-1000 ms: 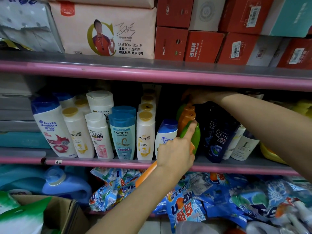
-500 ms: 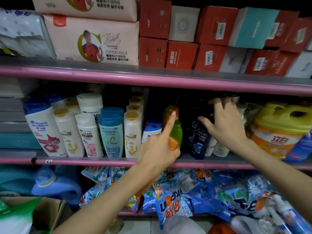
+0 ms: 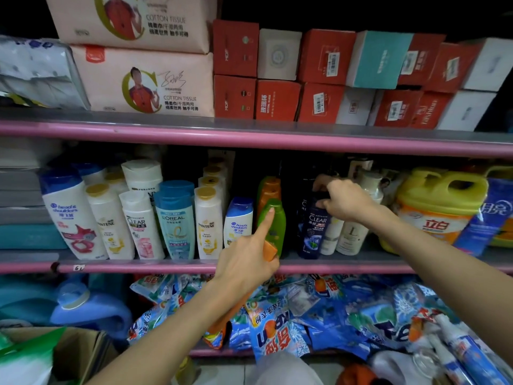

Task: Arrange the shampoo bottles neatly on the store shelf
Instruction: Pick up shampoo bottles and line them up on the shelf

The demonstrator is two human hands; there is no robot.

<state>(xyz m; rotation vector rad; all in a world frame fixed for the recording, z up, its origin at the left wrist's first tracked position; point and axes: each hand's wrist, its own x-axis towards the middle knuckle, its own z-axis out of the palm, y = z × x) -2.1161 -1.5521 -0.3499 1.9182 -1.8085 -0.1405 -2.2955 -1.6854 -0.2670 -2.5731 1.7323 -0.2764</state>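
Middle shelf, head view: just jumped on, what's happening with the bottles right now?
A person is tidying shampoo on the middle shelf. The left hand holds the green bottle at the shelf's front edge, index finger stretched up its face, just right of the small Head & Shoulders bottle. The right hand grips the top of the dark Clear bottle, which stands upright. The white bottles further left stand in a row.

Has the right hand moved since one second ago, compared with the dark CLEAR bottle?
Yes. The right hand came forward out of the back of the shelf and now grips the top of the dark CLEAR bottle.
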